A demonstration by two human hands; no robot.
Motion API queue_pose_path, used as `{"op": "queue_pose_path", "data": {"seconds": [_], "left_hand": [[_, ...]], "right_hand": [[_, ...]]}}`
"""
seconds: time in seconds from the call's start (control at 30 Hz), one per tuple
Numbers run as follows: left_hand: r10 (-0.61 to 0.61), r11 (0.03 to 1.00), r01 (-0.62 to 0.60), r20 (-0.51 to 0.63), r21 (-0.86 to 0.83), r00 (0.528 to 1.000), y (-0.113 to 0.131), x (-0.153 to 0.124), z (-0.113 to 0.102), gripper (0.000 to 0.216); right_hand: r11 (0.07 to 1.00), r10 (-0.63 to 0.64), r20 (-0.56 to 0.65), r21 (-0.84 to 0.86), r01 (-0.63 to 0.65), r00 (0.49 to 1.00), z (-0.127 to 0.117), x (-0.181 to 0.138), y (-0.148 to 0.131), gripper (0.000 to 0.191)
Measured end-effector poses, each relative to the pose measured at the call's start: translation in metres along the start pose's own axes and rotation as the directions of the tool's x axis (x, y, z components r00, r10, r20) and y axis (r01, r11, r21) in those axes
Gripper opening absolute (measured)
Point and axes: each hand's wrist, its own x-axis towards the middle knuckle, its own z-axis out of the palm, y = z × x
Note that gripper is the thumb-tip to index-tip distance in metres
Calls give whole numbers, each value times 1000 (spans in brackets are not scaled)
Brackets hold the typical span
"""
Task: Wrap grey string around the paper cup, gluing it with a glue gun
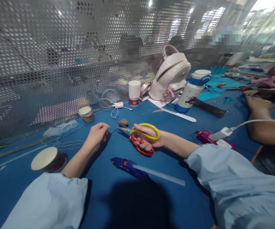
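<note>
My right hand point(143, 137) grips scissors point(147, 154) with one yellow and one red handle loop. Their blades are parted and point left. My left hand point(98, 133) is closed in a pinch just left of the blade tips. A faint thin strand seems to run from its fingertips to the blades, too fine to name. Right behind the blades sits a small grey ball point(123, 122), perhaps wound thread. Nearer to me, a dark blue glue gun point(127, 168) lies on the blue table point(94, 197), a long translucent glue stick point(160, 175) sticking out of its back.
A paper cup point(45, 159) lies tilted left of my left forearm. Grey cord point(72, 142), a small cup point(85, 113), a white cable point(118, 105) and stacked cups point(134, 92) line the mesh wall. Right stand a backpack point(170, 76), bottle point(192, 92) and another person's arm point(258, 109).
</note>
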Motion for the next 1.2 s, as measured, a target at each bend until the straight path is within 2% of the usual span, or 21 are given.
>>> {"op": "queue_pose_path", "data": {"seconds": [0.17, 0.4, 0.53, 0.7, 0.83, 0.93, 1.0, 1.07, 1.1, 1.17, 1.2], "left_hand": [[12, 999, -11, 11, -51, 1000, 5, -8, 5, 17], [48, 997, -51, -56, -54, 997, 0, -3, 1, 18], [32, 999, -32, -4, -16, 999, 1, -7, 3, 19], [15, 994, -25, 91, 109, 996, 5, -14, 5, 20], [23, 966, -57, 136, 253, 990, 4, -15, 5, 21], [36, 912, -98, 160, 399, 986, 2, -12, -1, 20], [55, 843, -136, 169, 521, 984, 3, -8, -10, 19], [89, 737, -175, 163, 653, 983, 5, -3, -23, 16], [112, 673, -187, 151, 716, 982, 6, -1, -31, 13], [172, 538, -191, 115, 821, 978, 9, 2, -43, 8], [204, 478, -194, 107, 857, 973, 10, 2, -47, 15]], "right_hand": [[1000, 13, -16, 20, -12, 1000, 2, 16, -3, 60], [1000, 31, -14, 1, -31, 999, 4, 2, 3, 57], [999, 36, 3, 25, -36, 999, 3, 12, 4, 59], [999, -43, -81, 9, 44, 996, 8, 27, 0, 59], [989, -114, -220, -121, 89, 969, 14, 23, -3, 48], [982, -130, -251, -169, 89, 959, 18, 16, -2, 46], [966, -150, -250, -242, 88, 957, 18, 10, -2, 47], [893, -262, -295, -435, 116, 919, 16, 4, -3, 45], [812, -357, -327, -571, 118, 875, 14, 1, -3, 44], [571, -578, -360, -820, 47, 732, 8, -3, -4, 41], [456, -660, -353, -890, -21, 663, 4, -4, -4, 40]]}}
